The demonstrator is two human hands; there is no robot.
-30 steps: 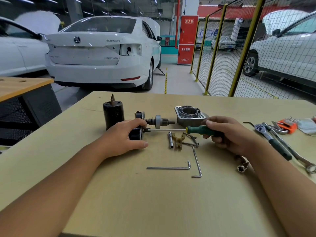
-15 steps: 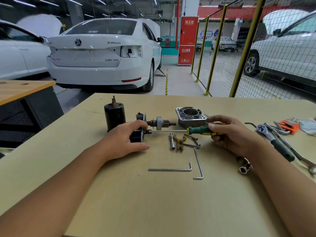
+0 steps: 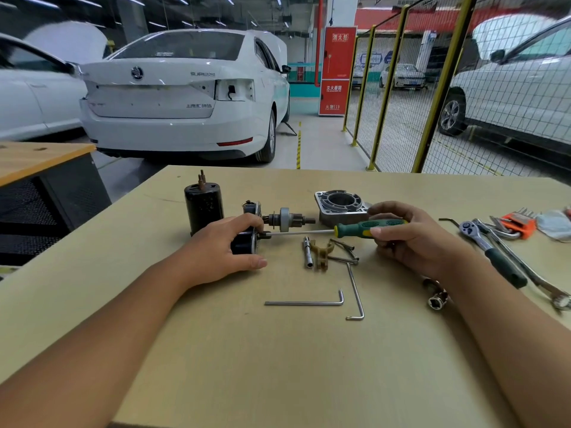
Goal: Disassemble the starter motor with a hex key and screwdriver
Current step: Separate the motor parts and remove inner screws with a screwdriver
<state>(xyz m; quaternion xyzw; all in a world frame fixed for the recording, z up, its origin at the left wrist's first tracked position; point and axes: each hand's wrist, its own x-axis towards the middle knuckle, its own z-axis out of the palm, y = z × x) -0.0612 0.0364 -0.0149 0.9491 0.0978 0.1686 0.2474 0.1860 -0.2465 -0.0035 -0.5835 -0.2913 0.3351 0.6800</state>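
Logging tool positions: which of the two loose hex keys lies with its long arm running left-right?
The nearer hex key: its long arm runs left-right with the bend at its right end. The other hex key runs front-to-back.

The bench (image 3: 278, 366) is pale tan; the screwdriver (image 3: 364, 228) has a green handle with yellow patches; the motor body (image 3: 202, 208) near the far edge is black; the hex-key holder (image 3: 519, 223) at the right edge is orange; the ratchet (image 3: 491, 251) grip is dark green.
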